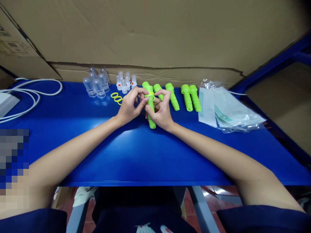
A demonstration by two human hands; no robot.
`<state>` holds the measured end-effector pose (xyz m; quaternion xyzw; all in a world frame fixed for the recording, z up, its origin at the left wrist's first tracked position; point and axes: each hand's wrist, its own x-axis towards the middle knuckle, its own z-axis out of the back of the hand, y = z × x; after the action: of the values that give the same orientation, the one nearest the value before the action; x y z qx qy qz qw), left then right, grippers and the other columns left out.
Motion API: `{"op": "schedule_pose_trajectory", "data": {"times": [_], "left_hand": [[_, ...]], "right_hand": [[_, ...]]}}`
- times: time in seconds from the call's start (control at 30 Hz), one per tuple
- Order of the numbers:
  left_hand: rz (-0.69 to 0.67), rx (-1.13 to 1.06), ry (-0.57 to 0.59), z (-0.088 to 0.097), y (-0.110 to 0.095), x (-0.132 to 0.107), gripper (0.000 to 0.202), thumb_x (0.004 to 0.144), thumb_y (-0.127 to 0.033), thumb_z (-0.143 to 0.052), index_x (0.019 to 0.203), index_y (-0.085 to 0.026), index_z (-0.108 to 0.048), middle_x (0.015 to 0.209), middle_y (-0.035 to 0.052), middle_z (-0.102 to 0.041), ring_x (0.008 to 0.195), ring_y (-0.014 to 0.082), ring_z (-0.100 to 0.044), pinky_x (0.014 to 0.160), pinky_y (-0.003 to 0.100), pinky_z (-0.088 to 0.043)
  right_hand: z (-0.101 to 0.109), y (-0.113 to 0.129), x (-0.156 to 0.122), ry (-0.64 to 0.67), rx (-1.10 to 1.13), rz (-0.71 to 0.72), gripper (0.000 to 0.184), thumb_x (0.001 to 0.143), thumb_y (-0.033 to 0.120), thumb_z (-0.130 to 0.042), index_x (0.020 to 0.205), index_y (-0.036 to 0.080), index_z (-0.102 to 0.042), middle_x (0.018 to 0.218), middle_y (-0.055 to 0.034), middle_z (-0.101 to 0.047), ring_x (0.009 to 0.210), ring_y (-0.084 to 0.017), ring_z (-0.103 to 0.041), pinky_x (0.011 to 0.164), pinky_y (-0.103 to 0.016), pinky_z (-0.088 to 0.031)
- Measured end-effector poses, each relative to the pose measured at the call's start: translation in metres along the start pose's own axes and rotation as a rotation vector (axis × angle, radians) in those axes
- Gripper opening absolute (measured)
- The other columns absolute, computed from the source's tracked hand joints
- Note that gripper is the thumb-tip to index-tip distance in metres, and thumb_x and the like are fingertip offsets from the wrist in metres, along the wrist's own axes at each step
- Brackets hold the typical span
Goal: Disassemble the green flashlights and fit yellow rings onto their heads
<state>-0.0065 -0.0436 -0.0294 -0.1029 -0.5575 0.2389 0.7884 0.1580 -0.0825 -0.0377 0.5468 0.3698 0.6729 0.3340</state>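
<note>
Both hands meet over the middle of a blue table (136,152). My right hand (162,111) is wrapped round a bright green ribbed plastic tube (151,110), held nearly upright. My left hand (130,105) pinches a thin yellow ring (150,94) that sits round the tube near its top, with the right fingertips also touching the ring. Several more yellow rings (117,97) lie on the table just left of my left hand. Other green tubes (188,97) lie in a row behind and to the right of my hands.
Clear plastic caps (96,84) and small white pieces with red dots (125,82) stand at the back. A pile of clear packets (225,108) lies at the right. White cables (31,94) and a white box (7,102) are at the left. Cardboard (150,35) walls the back.
</note>
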Motion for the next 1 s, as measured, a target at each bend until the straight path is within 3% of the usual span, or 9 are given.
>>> {"op": "schedule_pose_trajectory", "data": {"times": [0.13, 0.3, 0.47, 0.7, 0.87, 1.0], "left_hand": [[-0.025, -0.02, -0.004, 0.0, 0.002, 0.0, 0.031, 0.108, -0.052, -0.058, 0.112, -0.022, -0.061, 0.089, 0.0031, -0.068, 0.075, 0.0138, -0.066, 0.064, 0.027, -0.052], [0.0, -0.009, -0.013, -0.002, 0.005, -0.003, 0.036, 0.108, -0.059, -0.056, 0.113, -0.023, -0.058, 0.092, 0.0037, -0.068, 0.076, 0.0142, -0.067, 0.064, 0.028, -0.052], [-0.111, 0.027, -0.062, -0.003, 0.007, -0.003, 0.025, 0.109, -0.046, -0.059, 0.113, -0.022, -0.059, 0.093, 0.0029, -0.069, 0.078, 0.0122, -0.069, 0.062, 0.023, -0.05], [-0.207, 0.024, -0.093, 0.001, 0.001, 0.004, 0.02, 0.108, -0.039, -0.065, 0.105, -0.02, -0.062, 0.087, -0.0002, -0.067, 0.074, 0.01, -0.067, 0.061, 0.021, -0.047], [-0.187, 0.036, -0.078, 0.002, -0.002, 0.005, 0.028, 0.107, -0.047, -0.064, 0.102, -0.02, -0.063, 0.084, 0.0001, -0.067, 0.073, 0.0113, -0.066, 0.062, 0.023, -0.047], [-0.156, 0.04, -0.065, 0.0, 0.0, 0.004, 0.025, 0.11, -0.044, -0.061, 0.104, -0.02, -0.062, 0.086, 0.0012, -0.068, 0.075, 0.0122, -0.067, 0.061, 0.024, -0.047]], "right_hand": [[0.0, -0.002, 0.0, 0.007, 0.001, 0.008, 0.057, 0.096, 0.061, -0.074, 0.118, 0.032, -0.03, 0.104, 0.0014, -0.074, 0.049, -0.01, -0.062, 0.047, -0.03, -0.06], [0.0, 0.0, -0.001, 0.002, 0.001, 0.04, 0.057, 0.097, 0.06, -0.074, 0.122, 0.032, -0.031, 0.114, -0.0026, -0.077, 0.051, -0.01, -0.063, 0.047, -0.03, -0.06], [0.0, -0.007, -0.002, 0.009, -0.003, 0.082, 0.059, 0.099, 0.058, -0.074, 0.128, 0.031, -0.031, 0.119, -0.0036, -0.077, 0.052, -0.008, -0.065, 0.048, -0.027, -0.06], [0.002, -0.011, -0.001, 0.014, 0.01, 0.116, 0.058, 0.099, 0.057, -0.075, 0.127, 0.032, -0.031, 0.109, -0.0006, -0.077, 0.049, -0.007, -0.063, 0.046, -0.024, -0.058], [0.003, -0.008, -0.002, 0.013, -0.018, 0.076, 0.058, 0.099, 0.061, -0.073, 0.127, 0.033, -0.031, 0.107, -0.001, -0.077, 0.048, -0.009, -0.062, 0.046, -0.028, -0.059], [0.004, -0.008, -0.002, 0.006, -0.047, 0.08, 0.059, 0.099, 0.062, -0.072, 0.127, 0.032, -0.03, 0.1, -0.0003, -0.077, 0.052, -0.012, -0.065, 0.05, -0.03, -0.059]]}}
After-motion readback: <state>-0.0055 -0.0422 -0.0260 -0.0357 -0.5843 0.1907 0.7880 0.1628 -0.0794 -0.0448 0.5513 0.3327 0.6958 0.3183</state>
